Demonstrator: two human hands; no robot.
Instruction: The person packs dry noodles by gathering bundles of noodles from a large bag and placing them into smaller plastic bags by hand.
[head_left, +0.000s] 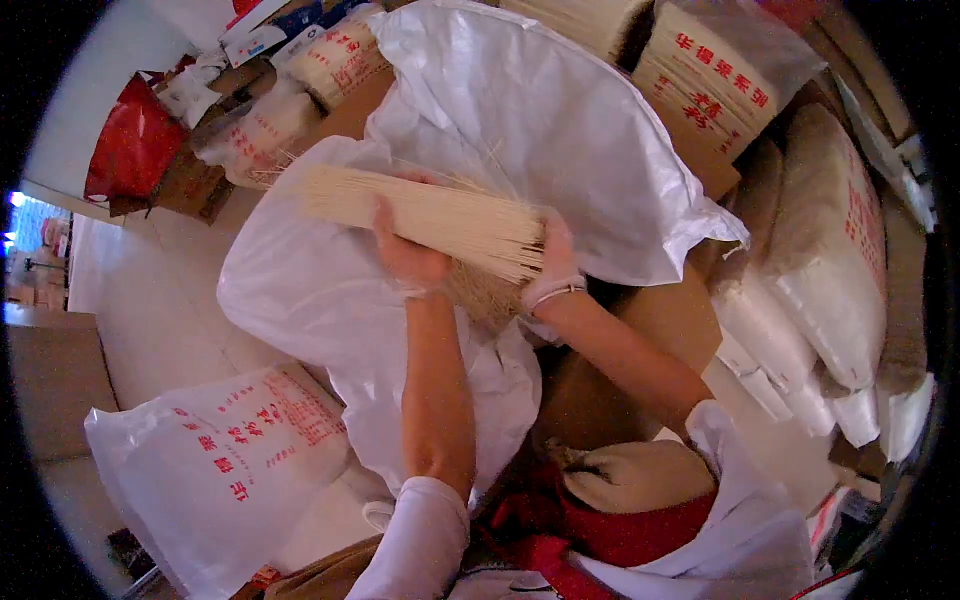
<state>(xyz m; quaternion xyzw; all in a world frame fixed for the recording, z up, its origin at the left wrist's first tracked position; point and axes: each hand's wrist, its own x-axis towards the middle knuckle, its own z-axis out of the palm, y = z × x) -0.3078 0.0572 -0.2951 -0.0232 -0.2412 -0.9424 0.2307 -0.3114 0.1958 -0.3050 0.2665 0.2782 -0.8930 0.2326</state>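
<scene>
Packed bags (828, 250) lie around an open white sack (520, 100). Between its edges, the left hand (410, 258) clasps a noodle bundle (455, 222), the right hand (556, 250) flat against its end.

The one view comes from the person's head, above the arms, and faces forward and steeply down through a wide, round-edged lens. Nearest are the left sleeve (418, 535), between six and seven o'clock, and the right sleeve (745, 510), between four and five. The left hand (410, 258), right hand (556, 252) and strands (430, 210) lie farther off, near centre towards twelve. The bright opening (38, 235) at nine looks farthest.
</scene>
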